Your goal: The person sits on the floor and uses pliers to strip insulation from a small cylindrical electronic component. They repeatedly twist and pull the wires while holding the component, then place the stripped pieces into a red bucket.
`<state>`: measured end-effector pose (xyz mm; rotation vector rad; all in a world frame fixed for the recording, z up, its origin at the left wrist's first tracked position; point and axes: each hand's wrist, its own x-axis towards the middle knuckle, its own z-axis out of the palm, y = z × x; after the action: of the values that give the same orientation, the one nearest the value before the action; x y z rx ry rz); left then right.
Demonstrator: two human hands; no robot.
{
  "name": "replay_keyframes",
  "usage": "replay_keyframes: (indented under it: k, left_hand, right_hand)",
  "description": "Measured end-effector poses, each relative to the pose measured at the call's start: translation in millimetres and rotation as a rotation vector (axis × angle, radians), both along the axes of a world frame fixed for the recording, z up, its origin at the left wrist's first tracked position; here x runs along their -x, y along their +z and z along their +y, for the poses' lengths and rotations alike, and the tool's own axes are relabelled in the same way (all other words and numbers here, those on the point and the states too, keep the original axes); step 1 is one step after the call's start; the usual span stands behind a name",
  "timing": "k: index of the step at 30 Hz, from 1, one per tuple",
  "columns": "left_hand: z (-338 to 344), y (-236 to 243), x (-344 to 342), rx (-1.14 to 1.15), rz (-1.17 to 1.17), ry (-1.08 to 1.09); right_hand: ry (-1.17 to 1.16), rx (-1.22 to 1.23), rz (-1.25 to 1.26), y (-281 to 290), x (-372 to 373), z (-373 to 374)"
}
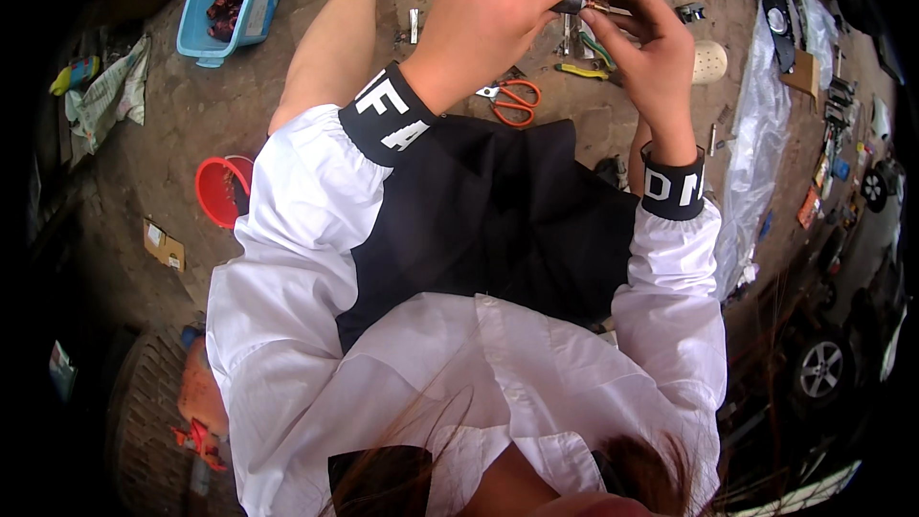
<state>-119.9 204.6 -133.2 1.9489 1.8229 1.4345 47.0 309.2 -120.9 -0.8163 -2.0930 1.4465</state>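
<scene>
At the top middle, my left hand pinches a small tool or part with a black cylindrical end and a thin metal-coloured section. My right hand curls around the metal section of the same piece, its thumb beside my left fingertips; the exact shape is hard to make out. Below my hands on the ground lie orange-handled scissors and a yellow-and-green-handled hand tool. Both wrists have black cuffs on white sleeves.
A blue tub of dark reddish items is upper left, a red bucket left, cardboard below it. A beige clog, plastic sheeting, scattered parts and a car wheel are on the right. My bare leg stretches forward.
</scene>
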Motion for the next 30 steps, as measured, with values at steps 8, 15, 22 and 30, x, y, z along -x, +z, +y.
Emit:
replay_keyframes:
  k: [8, 15, 22, 30]
  left_hand:
    - [6, -5, -1, 0.016, 0.044, 0.002]
    - [6, -15, -2, 0.033, 0.044, -0.030]
    - [5, -17, 2, 0.082, -0.050, -0.042]
    - [1, -18, 5, 0.181, -0.078, -0.042]
  right_hand:
    - [0.003, 0.134, 0.014, 10, -8, 11]
    - [-0.064, 0.161, -0.035, 13, -10, 6]
    - [-0.028, 0.260, 0.047, 5, -14, 9]
    - [0.024, 0.177, -0.039, 2, -6, 6]
